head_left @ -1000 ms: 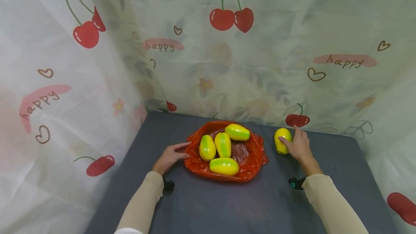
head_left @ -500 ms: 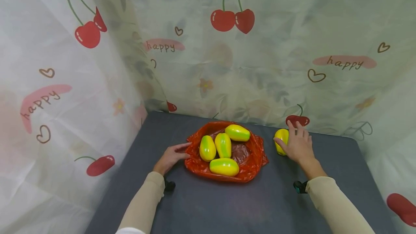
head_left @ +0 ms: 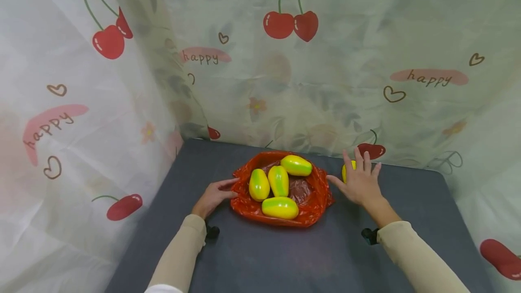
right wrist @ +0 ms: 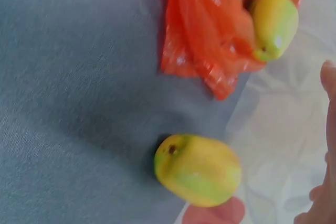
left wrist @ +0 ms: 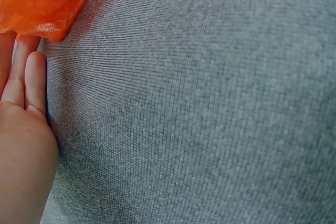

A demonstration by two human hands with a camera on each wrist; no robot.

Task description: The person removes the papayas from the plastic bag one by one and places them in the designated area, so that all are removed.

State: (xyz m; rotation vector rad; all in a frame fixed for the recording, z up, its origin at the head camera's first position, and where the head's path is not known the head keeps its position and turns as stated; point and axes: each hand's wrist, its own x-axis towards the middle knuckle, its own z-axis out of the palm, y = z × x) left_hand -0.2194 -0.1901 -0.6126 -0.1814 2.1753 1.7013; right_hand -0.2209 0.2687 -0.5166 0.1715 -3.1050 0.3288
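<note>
A crumpled red plastic bag point(head_left: 244, 209) lies on the table with its mouth wide, holding several glossy yellow-green oval fruits point(head_left: 280, 208), probably mangoes or papayas. At its left side my left hand point(head_left: 211, 199) touches the bag. The left wrist view shows that hand's fingers point(left wrist: 35, 80) fairly straight, their tips hidden by the bag point(left wrist: 47, 11). My right hand point(head_left: 360, 184) hovers right of the bag, fingers spread, holding nothing. Behind it one loose fruit point(head_left: 349, 171) is partly hidden in the head view; the right wrist view shows this fruit point(right wrist: 198, 170) whole, apart from the bag.
A dark grey cloth-covered table point(head_left: 293, 261) carries everything. Pale curtains point(head_left: 252, 76) printed with cherries and hearts hang along the back and both sides, close to the table's edges. Each wrist wears a dark device, such as the one on the right wrist point(head_left: 369, 236).
My right hand has drawn off the loose fruit, spread its fingers, and moved left toward the bag. The fruit stays on the table. My left hand and the bag look the same.
</note>
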